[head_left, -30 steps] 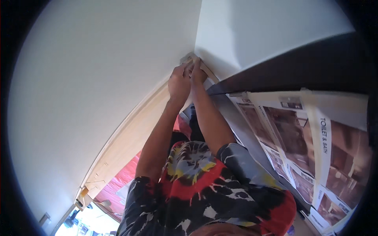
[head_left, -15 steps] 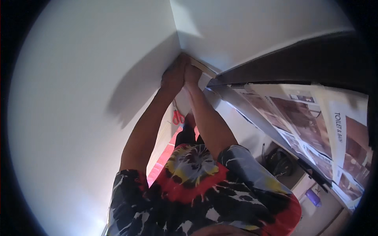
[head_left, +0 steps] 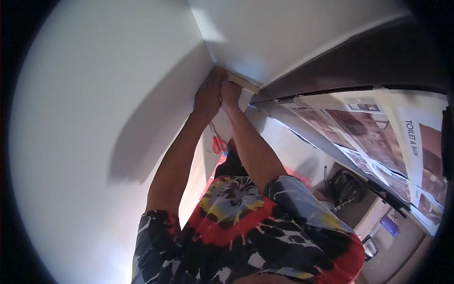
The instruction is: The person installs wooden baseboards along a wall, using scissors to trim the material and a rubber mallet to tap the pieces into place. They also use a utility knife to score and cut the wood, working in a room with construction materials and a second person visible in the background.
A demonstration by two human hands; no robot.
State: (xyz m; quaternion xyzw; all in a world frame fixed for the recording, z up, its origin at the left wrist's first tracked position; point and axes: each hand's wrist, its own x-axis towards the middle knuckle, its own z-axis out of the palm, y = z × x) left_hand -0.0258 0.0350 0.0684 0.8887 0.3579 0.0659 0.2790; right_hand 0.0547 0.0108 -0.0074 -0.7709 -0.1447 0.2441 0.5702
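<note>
My left hand (head_left: 208,98) and my right hand (head_left: 231,93) press side by side into the corner where two pale walls meet. Both seem closed, with the fingers bent away from me and mostly hidden in shadow. Whatever they grip cannot be made out. Against the right-hand wall, a thin light-brown strip (head_left: 243,83) runs from the corner beside my right hand. Below the hands, scissors with red handles (head_left: 219,145) lie on a pale surface between my forearms, their blades pointing up toward my left wrist.
A dark panel (head_left: 350,61) borders the right wall. Beneath it hang printed picture sheets (head_left: 369,128). Lower right are a black rounded object (head_left: 347,186), a purple item (head_left: 390,226) and a shiny metal object (head_left: 370,247). The left wall (head_left: 85,118) stands close to my left arm.
My view has shifted slightly, so more shows at the lower right. Both hands stay in the corner; the shadow on the left wall has spread lower and further left.
</note>
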